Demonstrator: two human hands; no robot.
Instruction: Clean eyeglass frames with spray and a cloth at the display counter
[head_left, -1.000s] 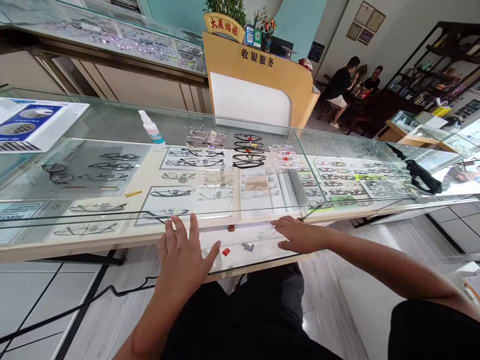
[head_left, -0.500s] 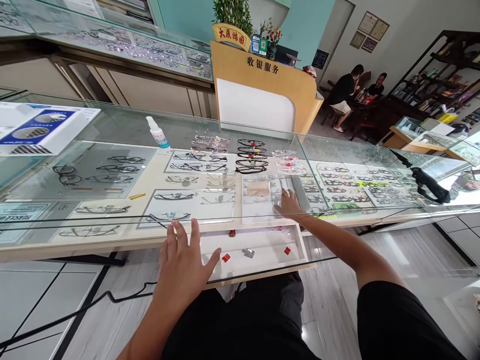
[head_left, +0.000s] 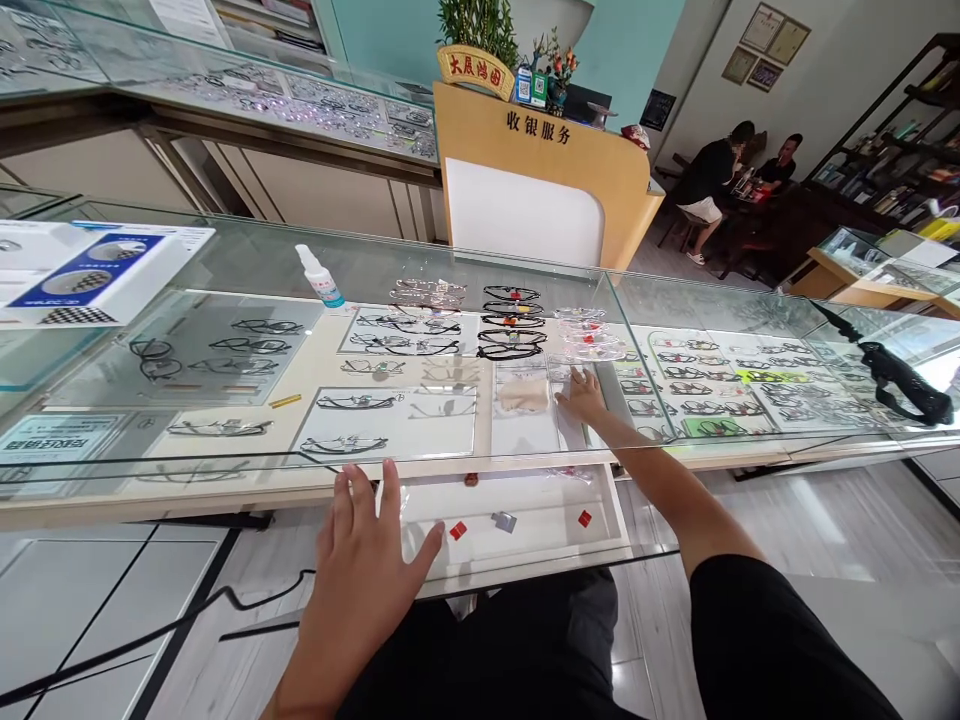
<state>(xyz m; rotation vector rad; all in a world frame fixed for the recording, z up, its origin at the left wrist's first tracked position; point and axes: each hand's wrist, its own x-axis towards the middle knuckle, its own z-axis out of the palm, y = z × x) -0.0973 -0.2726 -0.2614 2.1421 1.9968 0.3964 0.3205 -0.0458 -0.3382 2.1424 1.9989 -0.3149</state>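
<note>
My left hand is spread open, palm down, at the front edge of the glass counter, left of a pulled-out white drawer. In that drawer lie red tags and a small grey piece. My right hand reaches over the counter with its fingers apart, just right of a beige cloth. A grey flat strip lies beside it. Whether the fingertips touch anything is unclear. Black-framed glasses and clear pinkish glasses sit in rows beyond.
A white spray bottle stands on the counter, with a blue-and-white box at left. More glasses lie on white cards. A black strapped object rests at right. Two people sit far back near a cash desk.
My right hand has slid slightly farther forward beside the cloth. My left hand stays spread at the counter edge. The whole view has shifted a little.
</note>
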